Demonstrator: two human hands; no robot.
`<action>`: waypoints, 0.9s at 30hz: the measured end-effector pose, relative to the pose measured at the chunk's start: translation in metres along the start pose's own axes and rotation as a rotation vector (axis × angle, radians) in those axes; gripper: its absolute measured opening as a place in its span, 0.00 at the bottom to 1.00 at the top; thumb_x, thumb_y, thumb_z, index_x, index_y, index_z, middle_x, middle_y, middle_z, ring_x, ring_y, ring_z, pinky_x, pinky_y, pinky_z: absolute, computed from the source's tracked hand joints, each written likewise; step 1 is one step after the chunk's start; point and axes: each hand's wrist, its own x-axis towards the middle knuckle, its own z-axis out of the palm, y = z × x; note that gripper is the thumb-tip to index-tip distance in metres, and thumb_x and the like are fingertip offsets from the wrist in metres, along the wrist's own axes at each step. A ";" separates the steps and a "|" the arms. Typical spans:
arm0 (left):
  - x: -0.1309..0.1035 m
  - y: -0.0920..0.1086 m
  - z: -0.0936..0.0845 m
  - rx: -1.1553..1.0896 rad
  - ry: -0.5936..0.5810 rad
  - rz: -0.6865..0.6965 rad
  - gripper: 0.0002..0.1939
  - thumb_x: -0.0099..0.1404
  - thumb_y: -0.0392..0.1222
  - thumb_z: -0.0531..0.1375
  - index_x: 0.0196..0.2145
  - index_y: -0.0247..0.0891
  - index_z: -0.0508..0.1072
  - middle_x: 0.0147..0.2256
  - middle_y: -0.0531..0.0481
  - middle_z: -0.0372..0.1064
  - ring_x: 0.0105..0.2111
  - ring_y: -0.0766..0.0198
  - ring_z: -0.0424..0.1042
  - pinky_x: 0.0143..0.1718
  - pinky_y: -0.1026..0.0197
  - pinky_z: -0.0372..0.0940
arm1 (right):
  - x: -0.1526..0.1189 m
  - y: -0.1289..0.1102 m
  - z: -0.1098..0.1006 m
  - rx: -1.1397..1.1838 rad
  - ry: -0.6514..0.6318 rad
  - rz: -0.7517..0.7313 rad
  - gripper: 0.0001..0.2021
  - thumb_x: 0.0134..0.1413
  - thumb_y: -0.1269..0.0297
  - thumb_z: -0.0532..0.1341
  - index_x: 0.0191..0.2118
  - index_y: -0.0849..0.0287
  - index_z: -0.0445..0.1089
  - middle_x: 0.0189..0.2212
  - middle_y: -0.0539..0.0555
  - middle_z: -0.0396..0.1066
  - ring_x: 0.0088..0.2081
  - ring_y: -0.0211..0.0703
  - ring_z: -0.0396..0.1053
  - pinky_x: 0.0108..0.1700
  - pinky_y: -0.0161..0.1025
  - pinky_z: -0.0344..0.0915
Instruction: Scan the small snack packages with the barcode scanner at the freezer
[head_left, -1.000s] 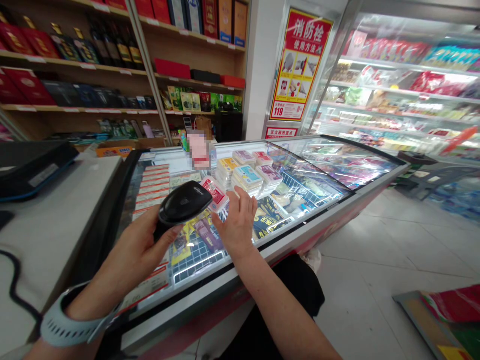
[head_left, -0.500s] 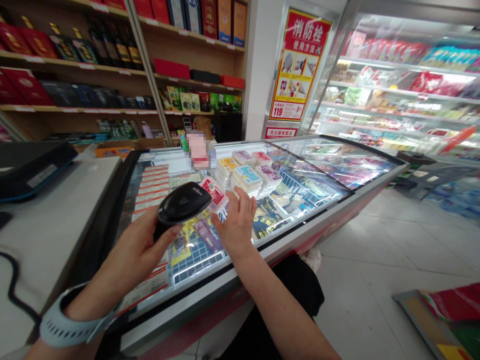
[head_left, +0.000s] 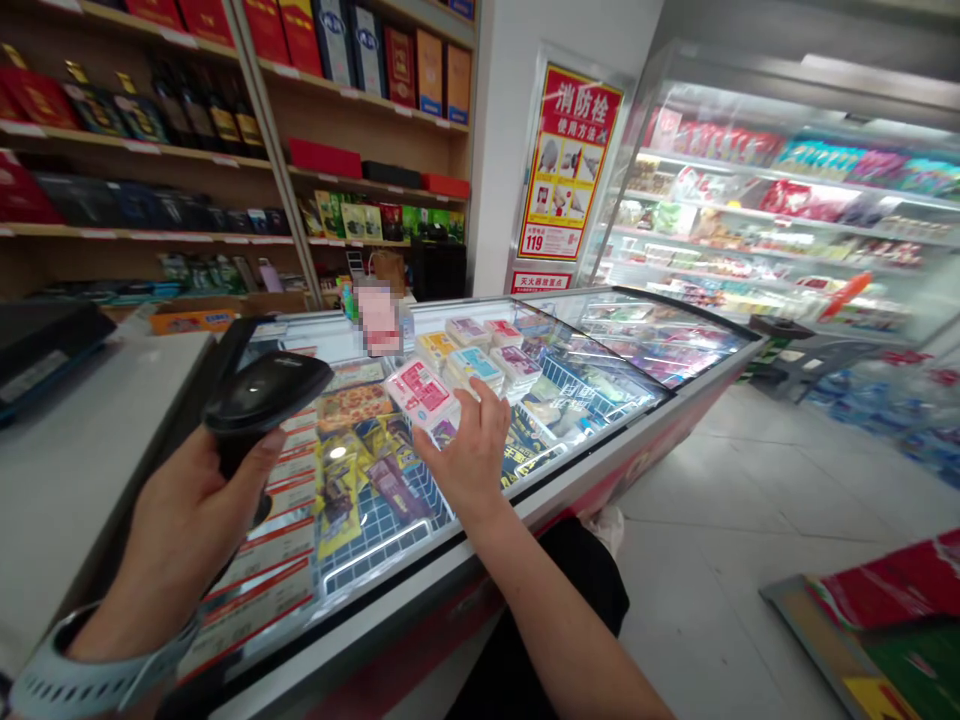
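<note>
My left hand (head_left: 202, 510) is wrapped round the grip of a black barcode scanner (head_left: 266, 395), whose head points to the right over the freezer's glass. My right hand (head_left: 469, 450) has its thumb and curved fingers at the near right edge of a white pack with a red label (head_left: 420, 388), gripping it. Part of that edge is hidden by the fingers. Just behind stand stacks of similar packs, among them a blue-labelled one (head_left: 475, 363), a yellow-labelled one (head_left: 435, 347) and a purple-labelled one (head_left: 516, 362).
Both hands are over a chest freezer (head_left: 600, 440) with a glass top; bagged food and wire baskets show through it. Price strips (head_left: 259, 545) line its left end. A grey counter (head_left: 97, 420) is at left, bottle shelves (head_left: 142, 140) behind, a lit display fridge (head_left: 787, 200) at right.
My left hand has drawn the scanner left, away from the red-labelled pack, which now shows whole. The pack looks larger and nearer. My right hand stays at its edge.
</note>
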 end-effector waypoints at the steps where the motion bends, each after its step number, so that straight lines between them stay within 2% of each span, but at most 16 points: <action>1: 0.001 0.001 -0.001 -0.015 -0.005 -0.029 0.32 0.55 0.66 0.52 0.44 0.38 0.72 0.27 0.51 0.69 0.24 0.59 0.67 0.25 0.60 0.60 | 0.005 0.004 -0.004 0.009 0.025 0.010 0.26 0.51 0.51 0.67 0.52 0.62 0.66 0.57 0.67 0.65 0.61 0.57 0.61 0.66 0.60 0.50; 6: 0.003 -0.001 -0.002 -0.049 -0.023 -0.101 0.31 0.56 0.66 0.53 0.45 0.39 0.72 0.30 0.50 0.72 0.27 0.57 0.70 0.28 0.59 0.61 | 0.041 0.041 -0.025 0.030 0.126 0.117 0.23 0.49 0.55 0.68 0.48 0.61 0.68 0.54 0.65 0.66 0.59 0.56 0.63 0.62 0.55 0.59; 10: 0.003 -0.004 -0.002 -0.050 -0.005 -0.075 0.31 0.57 0.66 0.53 0.46 0.40 0.72 0.29 0.51 0.71 0.28 0.57 0.70 0.29 0.60 0.61 | 0.067 0.084 -0.034 0.004 0.119 0.244 0.23 0.46 0.54 0.69 0.46 0.62 0.70 0.51 0.64 0.68 0.56 0.55 0.65 0.60 0.52 0.61; 14: 0.003 -0.002 -0.004 0.021 0.006 -0.046 0.29 0.59 0.65 0.51 0.46 0.40 0.72 0.25 0.52 0.68 0.26 0.57 0.67 0.27 0.60 0.58 | 0.080 0.115 -0.032 -0.065 0.058 0.352 0.23 0.46 0.54 0.69 0.44 0.64 0.71 0.46 0.65 0.70 0.52 0.57 0.67 0.57 0.51 0.62; 20: 0.004 -0.002 -0.003 0.031 0.000 -0.056 0.28 0.59 0.65 0.51 0.44 0.39 0.72 0.26 0.51 0.69 0.27 0.56 0.68 0.27 0.60 0.59 | 0.079 0.131 -0.022 -0.057 0.009 0.406 0.24 0.45 0.49 0.69 0.43 0.62 0.71 0.44 0.63 0.70 0.48 0.57 0.68 0.52 0.51 0.64; 24: 0.005 -0.001 -0.003 0.017 -0.005 -0.066 0.29 0.59 0.64 0.51 0.45 0.39 0.72 0.27 0.51 0.71 0.27 0.55 0.70 0.27 0.59 0.61 | 0.078 0.134 -0.020 -0.032 -0.036 0.411 0.27 0.46 0.49 0.69 0.47 0.64 0.71 0.47 0.66 0.70 0.52 0.58 0.67 0.55 0.52 0.63; 27: 0.006 -0.003 -0.002 -0.004 -0.022 -0.059 0.28 0.59 0.65 0.51 0.43 0.38 0.71 0.23 0.52 0.70 0.23 0.56 0.69 0.24 0.59 0.61 | 0.074 0.131 -0.026 -0.015 -0.023 0.385 0.32 0.48 0.47 0.68 0.52 0.67 0.69 0.52 0.69 0.69 0.55 0.58 0.65 0.58 0.53 0.61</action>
